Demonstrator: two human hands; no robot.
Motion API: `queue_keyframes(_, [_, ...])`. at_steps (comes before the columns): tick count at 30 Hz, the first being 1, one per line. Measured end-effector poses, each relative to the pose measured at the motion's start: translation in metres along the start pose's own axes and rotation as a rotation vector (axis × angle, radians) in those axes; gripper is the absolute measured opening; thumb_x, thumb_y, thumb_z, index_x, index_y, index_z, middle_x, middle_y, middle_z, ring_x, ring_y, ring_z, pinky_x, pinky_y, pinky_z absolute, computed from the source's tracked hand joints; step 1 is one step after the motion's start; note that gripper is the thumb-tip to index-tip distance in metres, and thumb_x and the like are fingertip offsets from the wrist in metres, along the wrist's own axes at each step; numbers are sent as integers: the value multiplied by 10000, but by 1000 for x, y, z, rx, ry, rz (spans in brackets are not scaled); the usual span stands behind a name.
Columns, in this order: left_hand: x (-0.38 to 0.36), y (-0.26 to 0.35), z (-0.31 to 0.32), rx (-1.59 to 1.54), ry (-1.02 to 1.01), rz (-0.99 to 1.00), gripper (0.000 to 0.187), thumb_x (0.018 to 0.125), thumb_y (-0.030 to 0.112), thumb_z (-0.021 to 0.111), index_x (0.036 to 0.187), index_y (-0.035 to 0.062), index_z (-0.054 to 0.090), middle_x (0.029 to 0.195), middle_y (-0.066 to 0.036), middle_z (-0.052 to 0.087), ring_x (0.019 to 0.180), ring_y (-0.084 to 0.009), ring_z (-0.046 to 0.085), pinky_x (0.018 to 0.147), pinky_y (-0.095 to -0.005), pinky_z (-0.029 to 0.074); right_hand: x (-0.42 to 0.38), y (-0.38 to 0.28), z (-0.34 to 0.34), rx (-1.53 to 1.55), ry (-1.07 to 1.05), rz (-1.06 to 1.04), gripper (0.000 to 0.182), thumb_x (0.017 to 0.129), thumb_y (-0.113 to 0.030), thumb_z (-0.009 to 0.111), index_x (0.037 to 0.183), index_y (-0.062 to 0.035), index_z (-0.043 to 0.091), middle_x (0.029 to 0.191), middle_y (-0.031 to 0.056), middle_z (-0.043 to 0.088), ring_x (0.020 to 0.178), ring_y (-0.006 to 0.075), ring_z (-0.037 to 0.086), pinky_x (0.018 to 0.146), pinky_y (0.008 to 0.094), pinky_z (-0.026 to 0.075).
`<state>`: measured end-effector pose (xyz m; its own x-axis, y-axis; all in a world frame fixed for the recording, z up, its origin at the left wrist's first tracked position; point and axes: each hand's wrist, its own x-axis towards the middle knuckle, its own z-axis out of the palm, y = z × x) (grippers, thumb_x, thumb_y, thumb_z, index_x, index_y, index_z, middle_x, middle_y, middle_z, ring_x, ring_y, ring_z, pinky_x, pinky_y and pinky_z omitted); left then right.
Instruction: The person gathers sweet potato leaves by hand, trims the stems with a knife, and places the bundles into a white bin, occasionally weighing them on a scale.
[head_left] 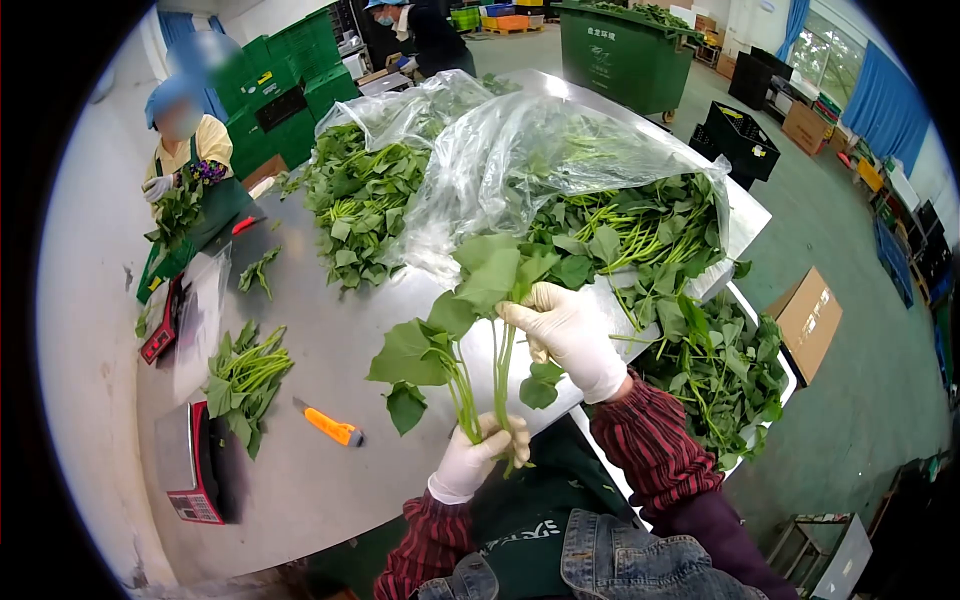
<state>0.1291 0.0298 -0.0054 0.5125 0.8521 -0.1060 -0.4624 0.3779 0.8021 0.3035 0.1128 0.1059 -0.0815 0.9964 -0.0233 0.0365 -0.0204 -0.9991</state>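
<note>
1. White Chinese characters across the big green bin (625, 60) at the back, with a smaller line beneath, too fine to read from here.
2. More white marking down on the dark green apron (550, 490), partly lost in the folds; cannot make out the wording.
3. Pale printing on the red panel of the scale (197, 465), over at the left of the bench (310, 490), too tiny to read.
4. On to the leafy stems (415, 355): raised over the near edge of the bench, in front of the apron. Broad green leaves on top, long slim light-green stalks below, one cluster leaning left, another nearly upright.
5. Left hand (485, 455), white-gloved, down low, fingers curled round the lower stalks.
6. Right hand (570, 335), gloved too, higher and further right, angled inward, fingers narrowed to a pinch just under the upper leaves.
7. Nearby on the bench, an orange-handled cutter (330, 428), and beyond, a heap of greens (365, 190) partly under clear plastic (470, 150).
</note>
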Motion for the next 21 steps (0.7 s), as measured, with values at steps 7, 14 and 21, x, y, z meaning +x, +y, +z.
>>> queue_keyframes(7, [6, -2, 2, -156, 54, 18, 257, 918, 232, 532, 1074, 28, 519, 695, -33, 496, 534, -132, 459, 497, -262, 373, 2, 45, 9, -49, 86, -124, 258, 838, -216, 663, 689, -31, 562, 495, -7, 490, 371, 50, 404, 370, 220, 320])
queue_keyframes(14, [13, 0, 8, -276, 27, -4, 249, 944, 283, 478, 996, 45, 527, 603, 16, 400, 450, -82, 320, 446, -229, 261, 7, 39, -12, 113, 397, -95, 215, 836, -176, 643, 706, -22, 571, 503, 17, 521, 382, 62, 454, 369, 221, 326])
queue_keyframes(21, [7, 0, -3, -325, 89, 78, 240, 935, 285, 489, 978, 54, 541, 601, 7, 408, 460, -88, 330, 449, -227, 260, 13, 67, -44, 132, 533, -113, 256, 881, -223, 599, 727, -21, 571, 576, 10, 558, 420, 34, 426, 401, 179, 327])
